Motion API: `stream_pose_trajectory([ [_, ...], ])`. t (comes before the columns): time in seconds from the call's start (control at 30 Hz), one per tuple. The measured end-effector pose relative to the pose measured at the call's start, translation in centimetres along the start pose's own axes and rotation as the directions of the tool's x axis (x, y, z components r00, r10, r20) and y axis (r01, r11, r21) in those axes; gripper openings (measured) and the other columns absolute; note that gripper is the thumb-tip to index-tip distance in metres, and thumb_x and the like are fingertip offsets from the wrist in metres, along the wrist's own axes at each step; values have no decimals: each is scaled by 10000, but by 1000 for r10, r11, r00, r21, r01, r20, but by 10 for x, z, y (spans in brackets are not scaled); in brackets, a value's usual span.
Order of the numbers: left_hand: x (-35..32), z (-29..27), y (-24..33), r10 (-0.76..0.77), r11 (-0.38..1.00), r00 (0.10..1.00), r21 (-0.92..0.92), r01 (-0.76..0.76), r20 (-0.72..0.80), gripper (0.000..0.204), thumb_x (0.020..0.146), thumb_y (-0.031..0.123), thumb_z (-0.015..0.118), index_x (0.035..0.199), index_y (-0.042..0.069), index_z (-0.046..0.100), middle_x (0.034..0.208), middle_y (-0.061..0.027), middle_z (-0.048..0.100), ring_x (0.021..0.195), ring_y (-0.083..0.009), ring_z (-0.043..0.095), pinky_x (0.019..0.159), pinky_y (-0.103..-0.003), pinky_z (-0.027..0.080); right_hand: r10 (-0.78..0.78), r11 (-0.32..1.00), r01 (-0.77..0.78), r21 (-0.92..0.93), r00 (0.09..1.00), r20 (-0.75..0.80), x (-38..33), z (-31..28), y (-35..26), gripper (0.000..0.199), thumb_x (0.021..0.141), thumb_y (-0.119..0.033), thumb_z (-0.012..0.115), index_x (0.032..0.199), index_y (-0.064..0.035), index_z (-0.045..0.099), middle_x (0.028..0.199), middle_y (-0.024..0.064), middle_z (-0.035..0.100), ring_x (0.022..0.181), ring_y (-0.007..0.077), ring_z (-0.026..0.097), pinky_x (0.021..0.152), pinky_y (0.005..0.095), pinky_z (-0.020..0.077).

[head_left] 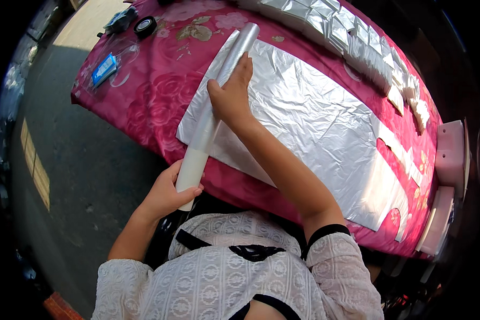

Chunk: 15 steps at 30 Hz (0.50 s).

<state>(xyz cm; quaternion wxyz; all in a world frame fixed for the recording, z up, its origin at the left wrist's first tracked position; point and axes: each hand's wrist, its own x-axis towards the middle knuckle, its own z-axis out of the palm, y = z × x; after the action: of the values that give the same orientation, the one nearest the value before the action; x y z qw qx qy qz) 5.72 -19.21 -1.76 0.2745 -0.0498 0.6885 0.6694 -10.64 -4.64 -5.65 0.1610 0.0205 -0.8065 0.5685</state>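
A long roll of shiny translucent plastic film [204, 136] lies slantwise, with a plain white tube end [193, 166] showing at its near end. My left hand [168, 191] is closed round that white end, thumb across it, just off the table's near edge. Farther up, my right hand [232, 96] grips the film-covered part, thumb on the left side and fingers along the right. Under the roll and my right forearm lies a large, flat, wrinkled white plastic bag [314, 112] with handle-like strips at its right end. Whether several bags are stacked there I cannot tell.
A pink flowered cloth [160, 106] covers the table. Folded white plastic packs [330, 26] line its far right edge. A black tape roll [145, 25] and a blue-and-white packet [105, 69] lie far left. Pink plastic containers [450, 154] stand at the right edge.
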Motion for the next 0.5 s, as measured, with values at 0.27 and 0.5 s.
stream_pose_trajectory([
  [0.27,9,53,26,-16,948,931,-290,130,364,684,698,276,694,1238,-38,417,879,-90,587,747,-141,603,678,-286,509,348,497,-489,717,869,351,-8,-98,-41,557,759,-237,653,1177,-3,367,926,101,539,810,162,557,717,312,507],
  [0.5,15,66,16,-85,896,776,-292,334,626,633,689,207,703,1221,-10,437,843,-56,571,686,-118,571,646,-277,494,369,334,-393,857,891,265,-50,-138,-36,547,772,-213,636,1185,-10,340,859,73,508,766,144,546,691,306,502],
])
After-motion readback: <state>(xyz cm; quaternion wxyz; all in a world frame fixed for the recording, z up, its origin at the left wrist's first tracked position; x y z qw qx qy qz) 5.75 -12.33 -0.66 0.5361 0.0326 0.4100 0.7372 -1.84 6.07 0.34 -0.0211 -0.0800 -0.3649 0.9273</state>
